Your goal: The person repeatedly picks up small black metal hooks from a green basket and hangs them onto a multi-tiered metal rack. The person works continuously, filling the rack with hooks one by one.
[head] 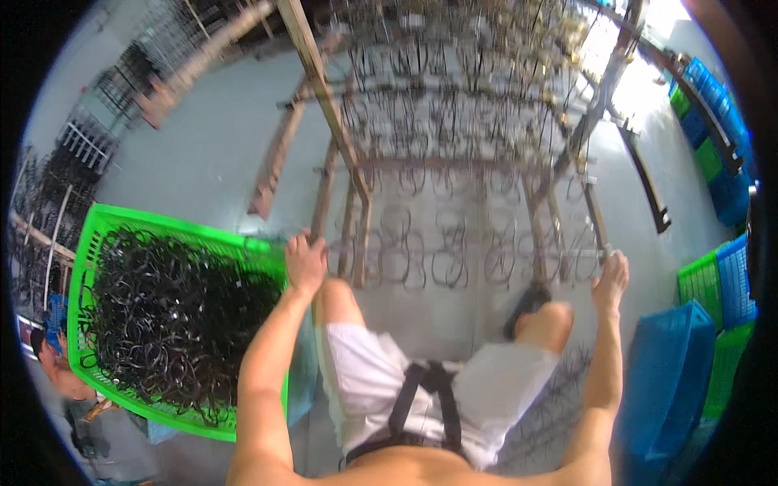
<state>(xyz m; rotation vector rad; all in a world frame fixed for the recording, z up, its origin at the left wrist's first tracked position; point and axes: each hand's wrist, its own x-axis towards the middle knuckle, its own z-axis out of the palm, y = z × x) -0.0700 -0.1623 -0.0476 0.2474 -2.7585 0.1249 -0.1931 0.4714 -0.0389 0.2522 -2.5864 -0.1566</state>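
A thin horizontal rod (pixel 480 250) spans the space in front of my knees, with several dark wire loops (pixel 450 267) hanging from it. My left hand (pixel 306 264) is closed around its left end, close to a wooden bar of the rack. At the opposite end, my right hand (pixel 610 280) grips the rod with curled fingers. Behind the rod stands a wooden rack (pixel 328 103), where rows of similar dark parts (pixel 456 121) hang, blurred. Left of my left forearm is a bright green plastic basket (pixel 182 222), heaped with glossy black curved parts (pixel 176 316).
Blue crates (pixel 668 370) and green crates (pixel 699 276) stack along the right. Wooden beams (pixel 276 158) of the rack jut out to the left. Another person (pixel 64 370) is at the far left, near more loaded racks (pixel 42 237). My foot (pixel 529 307) is by a rack leg.
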